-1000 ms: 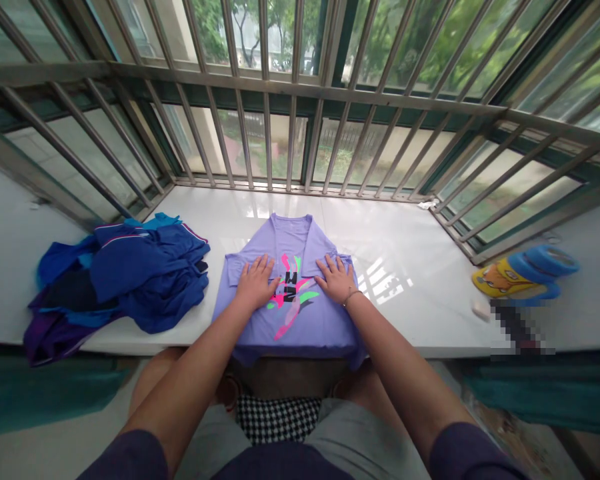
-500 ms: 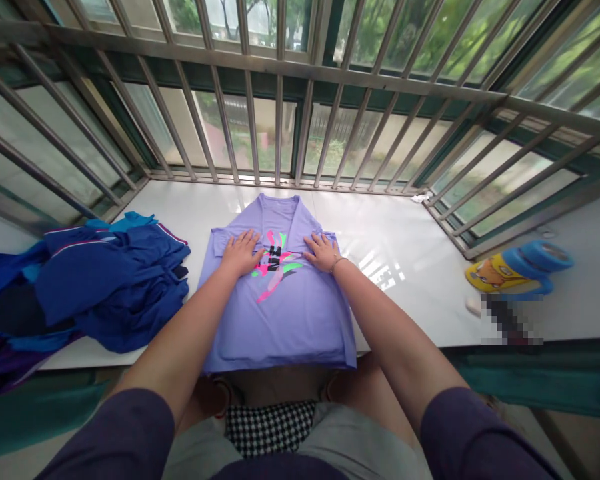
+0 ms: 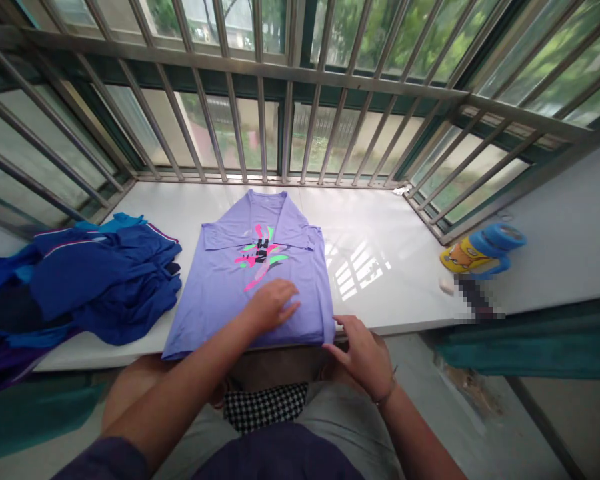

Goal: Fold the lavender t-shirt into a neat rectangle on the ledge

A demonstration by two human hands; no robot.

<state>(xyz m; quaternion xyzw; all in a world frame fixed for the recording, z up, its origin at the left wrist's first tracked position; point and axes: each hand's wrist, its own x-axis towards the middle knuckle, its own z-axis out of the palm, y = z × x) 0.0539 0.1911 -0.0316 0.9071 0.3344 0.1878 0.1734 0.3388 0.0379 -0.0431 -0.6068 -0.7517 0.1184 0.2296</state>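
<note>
A lavender shirt point(image 3: 290, 293) lies flat on the white ledge, its collar towards the window and its sleeves folded in across the chest. A pink, green and black print marks its front. My left hand point(image 3: 274, 305) is over the lower right part of the shirt, fingers slightly bent and thumb apart, holding nothing. At the shirt's lower right corner is my right hand point(image 3: 363, 353), with a bracelet on the wrist. Its thumb and forefinger are spread at the hem's edge, not closed on the cloth.
Crumpled blue garments point(image 3: 105, 280) are heaped on the ledge point(image 3: 380, 293) at the left. A yellow and blue bottle point(image 3: 473, 250) lies at the right, beside a small pale object point(image 3: 446, 286) and a blurred-out dark item point(image 3: 475, 297). Metal bars point(image 3: 260, 133) line the window behind.
Both hands have left the shirt's chest and come down towards me. My left hand moved right over the lower front; my right went to the lower right corner. The view shifted slightly right.
</note>
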